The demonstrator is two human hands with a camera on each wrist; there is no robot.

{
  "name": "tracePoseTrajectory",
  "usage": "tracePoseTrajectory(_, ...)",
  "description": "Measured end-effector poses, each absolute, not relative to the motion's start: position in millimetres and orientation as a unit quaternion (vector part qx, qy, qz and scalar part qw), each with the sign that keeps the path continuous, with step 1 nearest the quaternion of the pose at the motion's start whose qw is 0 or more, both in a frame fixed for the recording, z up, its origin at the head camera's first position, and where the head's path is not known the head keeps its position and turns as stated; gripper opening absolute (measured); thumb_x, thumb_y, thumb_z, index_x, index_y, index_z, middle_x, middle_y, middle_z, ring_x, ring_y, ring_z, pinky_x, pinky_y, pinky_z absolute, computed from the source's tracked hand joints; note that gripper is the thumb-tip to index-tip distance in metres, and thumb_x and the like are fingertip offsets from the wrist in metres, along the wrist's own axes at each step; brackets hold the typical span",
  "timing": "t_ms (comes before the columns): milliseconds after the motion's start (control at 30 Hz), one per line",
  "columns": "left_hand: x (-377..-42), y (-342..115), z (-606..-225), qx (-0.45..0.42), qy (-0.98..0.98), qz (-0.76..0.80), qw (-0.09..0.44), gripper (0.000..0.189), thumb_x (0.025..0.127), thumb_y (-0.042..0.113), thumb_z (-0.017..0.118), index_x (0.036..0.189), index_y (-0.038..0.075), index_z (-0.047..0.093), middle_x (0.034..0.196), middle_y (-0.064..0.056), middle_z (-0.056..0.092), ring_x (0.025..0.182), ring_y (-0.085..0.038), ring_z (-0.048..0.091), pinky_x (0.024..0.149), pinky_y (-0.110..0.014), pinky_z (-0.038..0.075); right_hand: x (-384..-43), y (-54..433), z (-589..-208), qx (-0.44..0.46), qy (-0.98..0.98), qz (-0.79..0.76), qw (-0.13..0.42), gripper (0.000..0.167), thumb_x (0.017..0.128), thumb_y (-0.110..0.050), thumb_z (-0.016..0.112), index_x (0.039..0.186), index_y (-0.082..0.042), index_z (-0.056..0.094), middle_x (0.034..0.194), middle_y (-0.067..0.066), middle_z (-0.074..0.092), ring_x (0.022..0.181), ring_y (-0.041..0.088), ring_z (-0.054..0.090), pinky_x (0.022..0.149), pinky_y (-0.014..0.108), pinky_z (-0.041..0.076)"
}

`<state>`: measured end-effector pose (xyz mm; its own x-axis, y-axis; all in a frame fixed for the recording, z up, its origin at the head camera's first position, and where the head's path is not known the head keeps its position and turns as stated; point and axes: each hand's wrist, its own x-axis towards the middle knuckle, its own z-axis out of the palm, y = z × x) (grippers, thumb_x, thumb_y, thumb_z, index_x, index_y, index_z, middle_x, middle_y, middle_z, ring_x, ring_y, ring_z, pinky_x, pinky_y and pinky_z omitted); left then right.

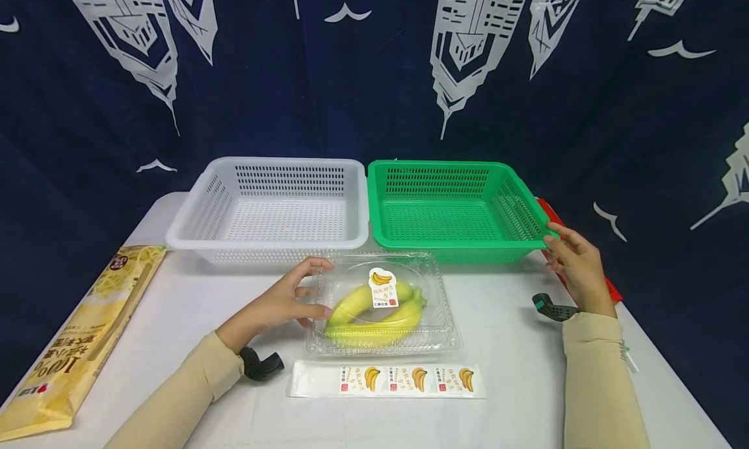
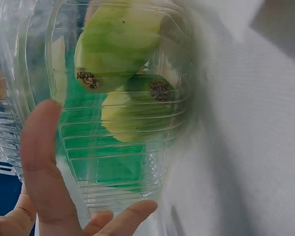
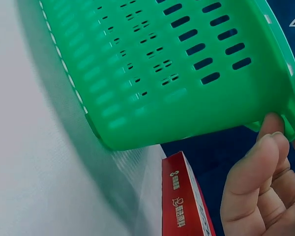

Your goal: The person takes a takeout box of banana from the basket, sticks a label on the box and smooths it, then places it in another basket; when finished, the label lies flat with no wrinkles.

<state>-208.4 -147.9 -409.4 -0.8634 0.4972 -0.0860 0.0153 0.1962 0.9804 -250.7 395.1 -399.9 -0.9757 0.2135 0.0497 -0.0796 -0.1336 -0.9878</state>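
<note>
A clear plastic clamshell box (image 1: pixel 441 325) with yellow-green bananas (image 1: pixel 374 333) inside stands at the table's middle, a banana sticker (image 1: pixel 383 288) on its lid. My left hand (image 1: pixel 287 298) is at the box's left end, thumb and fingers spread along it. In the left wrist view, the thumb (image 2: pixel 45 162) lies against the lid's edge, and the cut banana stems show through the plastic. At the right, my right hand (image 1: pixel 576 265) pinches the rim corner of a green perforated basket (image 1: pixel 462 254). Its fingertips (image 3: pixel 271 125) are tucked under that rim in the right wrist view.
A white basket (image 1: pixel 281 244) stands left of the green one. Before the box lies a strip of banana stickers (image 1: pixel 386 379). A yellow pasta bag (image 1: pixel 82 345) lies along the left edge. The red box (image 3: pixel 179 196) sits beside the green basket, partly behind my right hand.
</note>
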Motion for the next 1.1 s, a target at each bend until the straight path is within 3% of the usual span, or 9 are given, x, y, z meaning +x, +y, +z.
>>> tracePoseTrajectory(300, -206.8, -150.4, -404.7, 0.184, 0.744, 0.607, 0.208, 0.076, 0.086, 0.007, 0.084, 0.150, 0.008, 0.042, 0.167, -0.026, 0.024, 0.134, -0.054, 0.053, 0.062, -0.038, 0.061, -250.4, 393.5, -399.4, -0.045, -0.636, 0.764, 0.097, 0.027, 0.104, -0.006, 0.072, 0.121, -0.026, 0.076, 0.083, -0.003, 0.066, 0.066, 0.009, 0.060, 0.058, 0.019, 0.057)
tracePoseTrajectory(533, -202.7, -152.0, -397.5, 0.193, 0.748, 0.596, 0.217, 0.074, 0.087, 0.009, 0.084, 0.149, 0.010, 0.044, 0.168, -0.027, 0.024, 0.145, -0.064, 0.038, 0.063, -0.040, 0.062, -251.1, 393.6, -400.9, -0.044, -0.620, 0.777, 0.095, 0.028, 0.103, -0.004, 0.073, 0.121, -0.025, 0.077, 0.081, -0.003, 0.066, 0.064, 0.009, 0.059, 0.057, 0.019, 0.057)
tracePoseTrajectory(933, -191.5, -147.6, -384.7, 0.197, 0.743, 0.601, 0.218, 0.075, 0.088, 0.010, 0.085, 0.149, 0.010, 0.043, 0.166, -0.027, 0.028, 0.129, -0.046, 0.060, 0.062, -0.038, 0.061, -250.3, 391.9, -401.4, -0.054, -0.614, 0.783, 0.086, 0.025, 0.104, -0.007, 0.073, 0.120, -0.027, 0.077, 0.078, -0.001, 0.068, 0.063, 0.009, 0.059, 0.058, 0.019, 0.057)
tracePoseTrajectory(1100, -186.9, -145.3, -377.8, 0.198, 0.742, 0.603, 0.217, 0.074, 0.088, 0.010, 0.085, 0.149, 0.010, 0.044, 0.165, -0.026, 0.028, 0.125, -0.043, 0.062, 0.062, -0.039, 0.062, -250.2, 390.7, -400.7, -0.055, -0.616, 0.781, 0.093, 0.025, 0.105, -0.007, 0.072, 0.118, -0.027, 0.077, 0.078, -0.001, 0.069, 0.063, 0.009, 0.059, 0.057, 0.019, 0.056)
